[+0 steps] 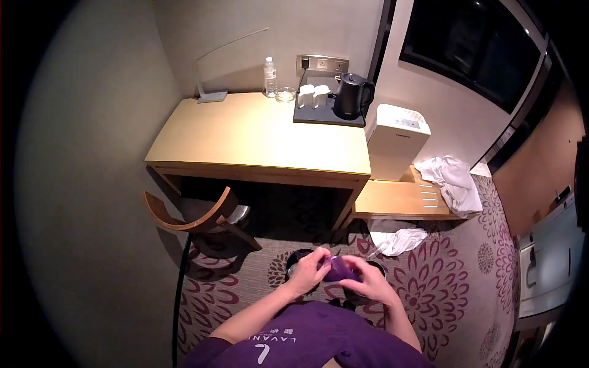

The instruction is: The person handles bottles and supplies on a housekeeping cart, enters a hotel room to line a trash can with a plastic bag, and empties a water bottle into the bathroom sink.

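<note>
Both of my hands meet in front of my purple shirt, low in the middle of the view. A small purple item (337,270), perhaps a roll or a folded bag, is held between them. My left hand (308,272) pinches its left end with the fingertips. Around its right side curl the fingers of my right hand (367,281). Below the hands, partly hidden, a dark round container (293,262) stands on the patterned carpet.
Ahead is a wooden desk (245,135) with a lamp, water bottle (270,78), cups and black kettle (350,97). A curved chair (215,214) stands front left. Right: a white appliance (397,141), a low bench (386,199) and white cloths (454,184).
</note>
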`<action>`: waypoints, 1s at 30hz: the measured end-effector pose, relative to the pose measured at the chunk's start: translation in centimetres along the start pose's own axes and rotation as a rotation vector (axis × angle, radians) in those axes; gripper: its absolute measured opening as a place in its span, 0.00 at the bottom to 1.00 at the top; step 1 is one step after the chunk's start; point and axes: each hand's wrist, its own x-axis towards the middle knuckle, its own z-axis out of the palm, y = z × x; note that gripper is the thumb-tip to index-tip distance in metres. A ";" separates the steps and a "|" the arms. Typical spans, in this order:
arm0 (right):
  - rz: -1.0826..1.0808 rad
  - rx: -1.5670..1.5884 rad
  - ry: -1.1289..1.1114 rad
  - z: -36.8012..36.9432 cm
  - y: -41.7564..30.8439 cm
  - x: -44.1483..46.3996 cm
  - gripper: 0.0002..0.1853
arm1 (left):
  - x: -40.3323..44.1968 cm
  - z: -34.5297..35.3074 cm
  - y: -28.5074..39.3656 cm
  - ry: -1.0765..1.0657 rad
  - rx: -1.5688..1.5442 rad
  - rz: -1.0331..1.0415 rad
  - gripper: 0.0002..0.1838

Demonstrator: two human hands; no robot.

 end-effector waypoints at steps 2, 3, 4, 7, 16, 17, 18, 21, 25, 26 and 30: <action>0.034 -0.083 -0.004 0.5 -0.2 0.2 0.17 | 0.2 0.1 0.1 -0.053 -0.058 -0.007 0.15; 0.035 -0.049 0.049 0.7 0.8 0.3 0.15 | 0.3 -0.2 0.3 -0.116 -0.107 -0.063 0.17; 0.034 -0.018 0.100 0.8 1.7 0.4 0.13 | 0.5 -0.4 0.8 -0.175 -0.157 -0.118 0.18; 0.211 0.234 0.454 -1.5 3.8 -0.5 0.06 | 0.0 -1.6 0.3 -0.549 -0.156 -0.066 0.20; 0.252 -0.046 0.979 -6.0 9.6 -3.3 0.20 | 3.2 -10.4 -2.7 0.525 0.775 0.159 0.05; 0.338 -0.072 0.790 -5.6 9.8 -3.5 0.19 | 3.6 -10.2 -1.9 0.476 0.682 0.154 0.06; 0.211 -0.044 0.607 -3.9 7.9 -2.7 0.16 | 3.4 -9.6 -1.4 0.426 0.587 0.143 0.07; 0.298 0.286 0.116 1.6 5.1 0.0 0.11 | 2.2 -4.8 0.6 -0.316 -0.091 -0.437 0.13; 0.313 0.501 0.188 6.4 8.0 1.1 0.07 | -0.6 0.4 -2.8 -0.362 -0.480 -0.345 0.17; 0.440 0.581 0.279 6.6 7.4 1.3 0.07 | -0.9 0.0 -3.7 -0.459 -0.352 -0.558 0.09; 0.653 0.840 0.310 5.6 8.1 0.5 0.11 | -1.9 0.0 -5.0 -0.262 -0.466 -0.623 0.05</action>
